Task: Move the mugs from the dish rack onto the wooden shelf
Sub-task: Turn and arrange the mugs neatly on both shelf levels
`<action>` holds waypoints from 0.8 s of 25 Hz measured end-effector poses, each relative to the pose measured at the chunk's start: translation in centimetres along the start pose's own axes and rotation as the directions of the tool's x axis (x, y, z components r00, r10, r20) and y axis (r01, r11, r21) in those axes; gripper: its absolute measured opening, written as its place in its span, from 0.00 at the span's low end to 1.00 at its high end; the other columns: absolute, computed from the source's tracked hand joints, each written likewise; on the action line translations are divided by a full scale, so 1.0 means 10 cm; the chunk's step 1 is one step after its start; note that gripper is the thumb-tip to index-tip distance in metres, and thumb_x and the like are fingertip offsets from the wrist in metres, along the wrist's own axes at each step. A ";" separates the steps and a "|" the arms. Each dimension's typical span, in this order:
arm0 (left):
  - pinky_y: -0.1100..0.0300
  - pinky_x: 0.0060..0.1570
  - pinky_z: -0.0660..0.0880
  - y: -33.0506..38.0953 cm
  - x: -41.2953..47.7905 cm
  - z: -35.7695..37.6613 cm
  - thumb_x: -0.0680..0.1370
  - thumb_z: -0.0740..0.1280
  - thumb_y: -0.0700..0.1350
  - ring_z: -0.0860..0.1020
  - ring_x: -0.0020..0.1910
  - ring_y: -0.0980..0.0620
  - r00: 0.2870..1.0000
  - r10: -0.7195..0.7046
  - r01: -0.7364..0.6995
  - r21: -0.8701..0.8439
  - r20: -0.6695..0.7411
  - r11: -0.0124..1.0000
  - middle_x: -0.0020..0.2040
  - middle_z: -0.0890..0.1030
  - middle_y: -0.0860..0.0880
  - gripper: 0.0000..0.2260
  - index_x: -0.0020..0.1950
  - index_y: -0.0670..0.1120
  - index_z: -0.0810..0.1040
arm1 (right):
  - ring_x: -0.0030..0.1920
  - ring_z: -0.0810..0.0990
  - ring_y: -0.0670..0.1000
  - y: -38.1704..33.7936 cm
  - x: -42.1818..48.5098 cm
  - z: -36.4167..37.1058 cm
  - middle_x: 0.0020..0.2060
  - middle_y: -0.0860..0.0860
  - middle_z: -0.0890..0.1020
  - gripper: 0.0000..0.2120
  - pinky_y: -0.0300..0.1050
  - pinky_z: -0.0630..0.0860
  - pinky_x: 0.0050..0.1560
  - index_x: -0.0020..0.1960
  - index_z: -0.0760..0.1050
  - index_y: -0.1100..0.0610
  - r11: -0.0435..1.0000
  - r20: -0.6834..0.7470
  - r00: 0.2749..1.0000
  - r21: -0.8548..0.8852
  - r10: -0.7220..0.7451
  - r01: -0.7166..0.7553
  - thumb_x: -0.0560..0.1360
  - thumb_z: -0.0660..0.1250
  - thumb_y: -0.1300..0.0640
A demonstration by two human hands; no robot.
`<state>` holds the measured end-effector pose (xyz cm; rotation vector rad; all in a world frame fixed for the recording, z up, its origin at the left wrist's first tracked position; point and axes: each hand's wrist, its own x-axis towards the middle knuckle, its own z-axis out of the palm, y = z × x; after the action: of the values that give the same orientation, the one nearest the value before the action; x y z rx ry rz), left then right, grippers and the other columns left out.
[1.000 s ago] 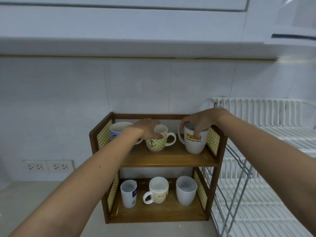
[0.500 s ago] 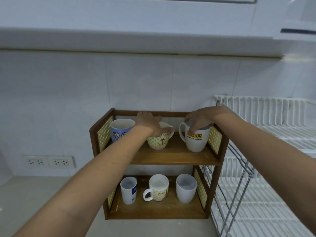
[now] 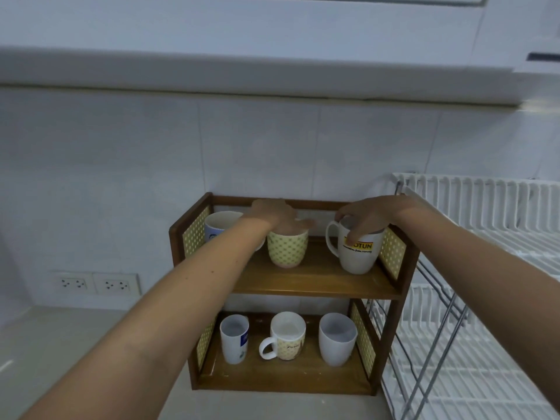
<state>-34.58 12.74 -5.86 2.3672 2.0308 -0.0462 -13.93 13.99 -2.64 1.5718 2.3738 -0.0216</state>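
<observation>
The two-tier wooden shelf (image 3: 315, 284) stands against the tiled wall. On its top board are a blue-and-white mug (image 3: 216, 227) at the left, a yellow patterned mug (image 3: 288, 248) in the middle and a white mug with a yellow logo (image 3: 357, 253) at the right. My left hand (image 3: 274, 215) grips the yellow mug by its rim from above; its handle is hidden. My right hand (image 3: 368, 216) holds the logo mug's rim, fingers inside. Three more mugs stand on the bottom board: a tall white one (image 3: 234, 339), a cream one with a handle (image 3: 286, 336) and a plain white one (image 3: 337, 339).
A white wire dish rack (image 3: 472, 268) on metal legs stands right beside the shelf; no mugs show in its visible part. Two wall sockets (image 3: 95, 283) sit low on the left wall. A cabinet underside (image 3: 242, 71) hangs overhead. The pale countertop (image 3: 75, 344) stretches left.
My left hand has turned the yellow mug, so its handle and anchor picture no longer show. The right hand stays on the logo mug's rim, its handle now pointing left. The camera has tilted slightly.
</observation>
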 end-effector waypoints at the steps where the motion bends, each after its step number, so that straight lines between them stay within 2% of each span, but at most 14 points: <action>1: 0.46 0.63 0.65 -0.05 0.01 -0.04 0.67 0.53 0.76 0.63 0.72 0.42 0.999 0.013 -0.011 -0.059 0.034 0.998 0.76 0.61 0.47 0.43 0.76 0.55 0.57 | 0.61 0.72 0.55 0.00 0.00 0.00 0.69 0.52 0.68 0.34 0.45 0.73 0.47 0.73 0.59 0.46 1.000 -0.001 1.000 -0.002 -0.005 0.005 0.71 0.69 0.44; 2: 0.46 0.67 0.62 -0.11 0.02 -0.10 0.66 0.59 0.75 0.60 0.74 0.43 0.992 0.068 -0.057 -0.100 0.110 0.993 0.78 0.58 0.49 0.44 0.77 0.56 0.53 | 0.60 0.72 0.55 0.00 0.00 0.00 0.69 0.52 0.68 0.34 0.44 0.73 0.46 0.73 0.59 0.46 1.000 -0.002 1.000 0.002 -0.004 0.004 0.71 0.69 0.44; 4: 0.49 0.68 0.61 -0.22 0.00 -0.17 0.67 0.72 0.63 0.59 0.74 0.46 0.949 0.190 -0.174 -0.086 0.250 0.981 0.78 0.57 0.50 0.47 0.77 0.56 0.50 | 0.60 0.72 0.55 0.00 -0.01 -0.01 0.69 0.52 0.68 0.34 0.45 0.74 0.47 0.72 0.60 0.46 1.000 -0.005 1.000 0.016 -0.001 0.001 0.70 0.69 0.45; 6: 0.50 0.67 0.65 -0.24 -0.02 -0.13 0.67 0.76 0.56 0.63 0.72 0.46 0.946 0.241 -0.235 -0.054 0.216 0.971 0.76 0.62 0.49 0.45 0.77 0.53 0.55 | 0.61 0.72 0.55 0.00 -0.03 -0.01 0.69 0.51 0.68 0.33 0.48 0.76 0.52 0.72 0.61 0.46 1.000 -0.015 1.000 0.019 -0.011 0.011 0.70 0.70 0.46; 9: 0.52 0.57 0.71 -0.17 -0.05 0.00 0.64 0.72 0.66 0.71 0.64 0.46 0.978 0.204 -0.196 -0.131 0.043 0.972 0.70 0.70 0.48 0.41 0.73 0.52 0.64 | 0.62 0.72 0.56 -0.01 -0.05 -0.01 0.69 0.51 0.68 0.32 0.51 0.76 0.56 0.71 0.62 0.46 1.000 -0.029 0.999 0.024 -0.015 0.016 0.70 0.71 0.47; 11: 0.52 0.50 0.71 -0.06 -0.05 0.11 0.63 0.64 0.73 0.73 0.59 0.45 0.992 0.107 -0.107 0.000 -0.069 0.994 0.64 0.75 0.45 0.41 0.70 0.50 0.70 | 0.62 0.72 0.56 -0.02 -0.07 0.00 0.69 0.52 0.68 0.32 0.51 0.75 0.57 0.71 0.62 0.46 1.000 -0.036 0.999 0.025 -0.015 0.016 0.71 0.71 0.48; 13: 0.51 0.51 0.67 0.07 -0.07 0.18 0.64 0.58 0.77 0.72 0.60 0.43 0.988 -0.013 0.033 0.132 -0.152 0.991 0.63 0.74 0.42 0.43 0.67 0.47 0.72 | 0.61 0.72 0.56 -0.03 -0.08 0.01 0.69 0.51 0.69 0.31 0.51 0.76 0.57 0.70 0.62 0.46 0.999 -0.042 0.999 0.036 -0.009 0.010 0.71 0.70 0.48; 16: 0.49 0.56 0.66 0.20 -0.08 0.20 0.64 0.57 0.77 0.69 0.64 0.40 0.982 -0.107 0.127 0.123 -0.159 0.984 0.67 0.71 0.40 0.46 0.69 0.45 0.70 | 0.59 0.73 0.55 -0.03 -0.09 0.02 0.67 0.51 0.70 0.31 0.50 0.77 0.55 0.69 0.62 0.45 0.997 -0.045 0.999 0.071 -0.011 0.014 0.70 0.70 0.50; 18: 0.47 0.60 0.66 0.18 -0.10 0.16 0.65 0.55 0.77 0.68 0.66 0.39 0.985 -0.105 0.113 0.048 -0.133 0.992 0.70 0.69 0.40 0.46 0.71 0.45 0.67 | 0.58 0.73 0.55 -0.02 -0.09 0.04 0.66 0.50 0.70 0.30 0.50 0.77 0.54 0.68 0.63 0.44 0.995 -0.048 0.999 0.096 -0.018 0.022 0.70 0.71 0.52; 20: 0.47 0.63 0.65 0.00 -0.13 0.09 0.67 0.56 0.76 0.66 0.69 0.41 0.995 -0.045 0.040 -0.061 -0.088 0.997 0.73 0.66 0.42 0.45 0.74 0.47 0.63 | 0.59 0.73 0.55 -0.01 -0.09 0.05 0.66 0.50 0.70 0.30 0.51 0.77 0.56 0.67 0.63 0.45 0.993 -0.050 0.998 0.114 -0.028 0.034 0.69 0.71 0.53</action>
<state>-34.81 11.43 -6.75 2.3313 2.0898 0.1191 -13.57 13.07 -2.90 1.6030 2.4749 -0.1300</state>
